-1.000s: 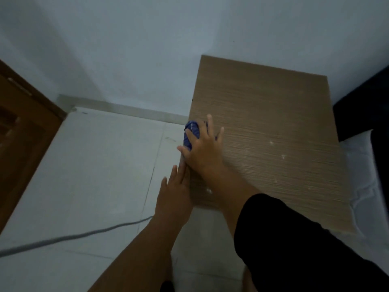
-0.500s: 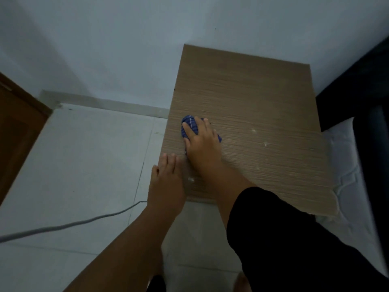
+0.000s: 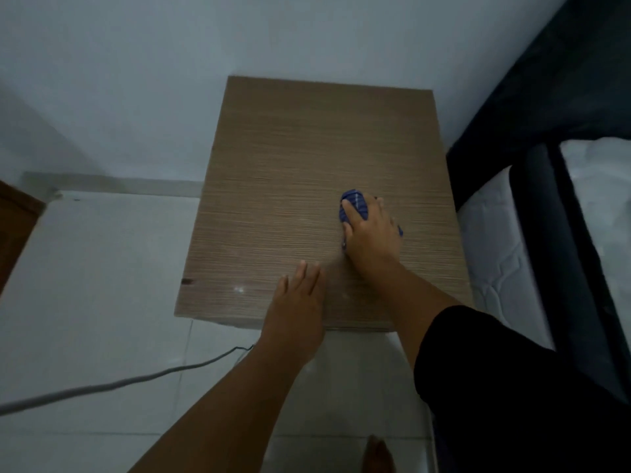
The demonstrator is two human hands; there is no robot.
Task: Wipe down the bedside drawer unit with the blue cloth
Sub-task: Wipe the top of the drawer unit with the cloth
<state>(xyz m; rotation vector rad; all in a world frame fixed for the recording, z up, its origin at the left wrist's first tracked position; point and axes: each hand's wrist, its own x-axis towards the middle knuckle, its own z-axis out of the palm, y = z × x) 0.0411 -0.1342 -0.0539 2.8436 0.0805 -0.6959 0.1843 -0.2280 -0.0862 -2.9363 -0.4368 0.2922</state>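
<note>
Blue cloth is bunched under the right hand on the right half of the drawer unit top; fingers are curled over it. Left hand is laid flat, holding nothing. Cloth judged soft, light, best gripped as a wad.

Black sleeve, apparently; bare forearms.

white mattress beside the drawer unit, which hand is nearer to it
The right hand. It presses the striped blue cloth on the wooden unit top towards the side facing the quilted white mattress. The left hand lies flat near the front edge, further from it.
</note>
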